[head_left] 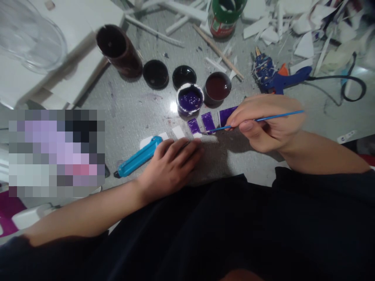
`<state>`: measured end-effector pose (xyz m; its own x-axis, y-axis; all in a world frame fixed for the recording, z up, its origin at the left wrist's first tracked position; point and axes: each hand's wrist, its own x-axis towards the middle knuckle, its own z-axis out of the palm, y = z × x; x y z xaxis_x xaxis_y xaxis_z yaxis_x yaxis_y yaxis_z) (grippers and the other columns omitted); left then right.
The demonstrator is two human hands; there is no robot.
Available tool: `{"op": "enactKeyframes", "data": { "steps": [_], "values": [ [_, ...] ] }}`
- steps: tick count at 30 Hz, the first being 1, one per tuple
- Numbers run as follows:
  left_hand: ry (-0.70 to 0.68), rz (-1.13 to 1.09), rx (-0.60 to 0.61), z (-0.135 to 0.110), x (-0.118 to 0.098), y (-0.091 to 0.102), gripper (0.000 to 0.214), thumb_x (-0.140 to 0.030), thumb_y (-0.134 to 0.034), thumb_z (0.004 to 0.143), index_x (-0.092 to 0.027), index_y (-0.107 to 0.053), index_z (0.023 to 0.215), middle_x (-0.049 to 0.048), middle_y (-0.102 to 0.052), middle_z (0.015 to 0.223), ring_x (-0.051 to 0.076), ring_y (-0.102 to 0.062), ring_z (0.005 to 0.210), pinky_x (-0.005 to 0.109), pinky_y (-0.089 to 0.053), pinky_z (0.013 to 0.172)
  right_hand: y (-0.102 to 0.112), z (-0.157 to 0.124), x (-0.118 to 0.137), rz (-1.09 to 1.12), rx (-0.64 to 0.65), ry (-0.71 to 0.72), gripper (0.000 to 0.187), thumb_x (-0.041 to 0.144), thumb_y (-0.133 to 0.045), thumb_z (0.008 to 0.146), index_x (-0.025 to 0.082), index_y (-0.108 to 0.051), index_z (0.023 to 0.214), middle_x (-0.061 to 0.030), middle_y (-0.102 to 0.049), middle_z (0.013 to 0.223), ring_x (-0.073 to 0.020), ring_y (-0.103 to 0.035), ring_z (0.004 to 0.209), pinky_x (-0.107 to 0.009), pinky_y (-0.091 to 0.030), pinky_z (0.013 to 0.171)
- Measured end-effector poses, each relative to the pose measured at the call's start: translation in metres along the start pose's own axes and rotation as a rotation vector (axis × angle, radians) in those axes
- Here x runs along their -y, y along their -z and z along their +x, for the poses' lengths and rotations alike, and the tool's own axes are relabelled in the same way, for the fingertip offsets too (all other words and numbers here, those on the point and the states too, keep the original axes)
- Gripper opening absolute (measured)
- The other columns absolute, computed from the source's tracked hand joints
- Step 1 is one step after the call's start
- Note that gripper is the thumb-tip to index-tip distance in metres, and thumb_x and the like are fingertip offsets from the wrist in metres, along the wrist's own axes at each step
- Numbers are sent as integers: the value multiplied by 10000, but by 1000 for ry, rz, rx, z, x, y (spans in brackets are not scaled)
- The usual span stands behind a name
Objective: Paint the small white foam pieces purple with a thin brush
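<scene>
Your right hand [266,123] is closed around a thin blue brush [275,117], with the tip right by a small purple strip [193,126]. That strip lies on the counter [131,117], on your side of the paint pot [179,93]. Your left hand [172,166] lies palm down, fingers loosely apart, just beside a blue cutter [139,158] with a black end.

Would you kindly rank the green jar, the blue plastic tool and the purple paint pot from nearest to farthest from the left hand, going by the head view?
1. Blue plastic tool: right beside the left hand, on its left.
2. Purple paint pot: ahead of the fingers, slightly right.
3. Green jar: well beyond the pot, farther right.
</scene>
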<state>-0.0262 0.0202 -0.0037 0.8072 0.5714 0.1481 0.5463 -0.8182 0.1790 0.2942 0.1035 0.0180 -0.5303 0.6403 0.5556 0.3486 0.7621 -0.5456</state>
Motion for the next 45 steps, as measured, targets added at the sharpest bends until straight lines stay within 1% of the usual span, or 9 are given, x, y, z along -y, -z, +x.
{"op": "enactKeyframes", "data": {
  "steps": [3, 7, 14, 18, 29, 35, 39, 42, 45],
  "values": [
    [-4, 4, -20, 1, 0, 0, 522, -383, -722, 1164, -235, -769, 1662, 137, -783, 1668, 363, -671, 1463, 504, -538, 1216, -2, -2, -1, 38, -35, -19, 255, 325, -608, 1235, 241, -798, 1088, 22, -851, 902, -146, -844, 813, -301, -693, 723],
    [-13, 16, -45, 2, 0, 2, 482, -377, -701, 1183, -213, -792, 1627, 134, -797, 1647, 349, -671, 1452, 491, -537, 1216, -2, -1, 0, 58, -23, -51, 232, 320, -625, 1235, 219, -803, 1126, -7, -879, 946, -150, -868, 849, -297, -686, 729],
    [2, -8, 10, 0, 0, 1, 565, -389, -757, 1156, -235, -744, 1700, 140, -772, 1692, 374, -662, 1495, 518, -539, 1229, 0, 0, -1, 29, 42, -17, 252, 327, -605, 1246, 231, -786, 1098, 2, -857, 924, -143, -842, 807, -293, -673, 714],
    [0, 9, 25, 1, 1, 2, 541, -401, -725, 1177, -266, -749, 1700, 101, -781, 1694, 374, -672, 1489, 522, -542, 1220, 0, 0, 0, 14, 34, -18, 260, 332, -602, 1249, 238, -786, 1092, 11, -845, 923, -133, -830, 815, -273, -667, 729],
    [-35, 69, -46, 4, 1, 4, 451, -363, -663, 1204, -234, -820, 1607, 39, -817, 1652, 353, -657, 1439, 504, -535, 1174, 0, 0, 0, 20, 35, -17, 267, 324, -595, 1253, 227, -774, 1081, 7, -848, 909, -143, -824, 801, -295, -654, 717],
    [-37, 56, -45, 4, 0, 4, 465, -379, -697, 1194, -218, -809, 1616, 82, -815, 1644, 359, -660, 1448, 506, -531, 1184, 1, 0, 2, 20, 49, -26, 273, 328, -599, 1252, 230, -781, 1074, 3, -846, 911, -141, -825, 808, -289, -660, 723],
    [-31, 39, -41, 3, 1, 2, 493, -393, -704, 1192, -202, -789, 1639, 106, -812, 1638, 363, -660, 1455, 514, -530, 1206, -1, -3, 0, 45, -4, -55, 293, 341, -592, 1257, 225, -799, 1086, 20, -841, 917, -123, -819, 802, -273, -651, 719],
    [-22, 36, -17, 2, 1, 2, 497, -398, -695, 1198, -220, -778, 1654, 109, -810, 1639, 360, -668, 1465, 514, -529, 1224, -4, -4, -2, 108, -61, -78, 245, 318, -621, 1234, 221, -815, 1121, 32, -846, 951, -106, -823, 804, -243, -647, 706],
    [-16, 31, -29, 3, 0, 3, 487, -392, -700, 1194, -223, -785, 1643, 114, -817, 1625, 356, -677, 1461, 498, -541, 1204, -4, -3, -3, 107, -57, -96, 244, 302, -619, 1228, 213, -819, 1122, 26, -846, 949, -100, -818, 805, -230, -638, 710]
  ]
}}
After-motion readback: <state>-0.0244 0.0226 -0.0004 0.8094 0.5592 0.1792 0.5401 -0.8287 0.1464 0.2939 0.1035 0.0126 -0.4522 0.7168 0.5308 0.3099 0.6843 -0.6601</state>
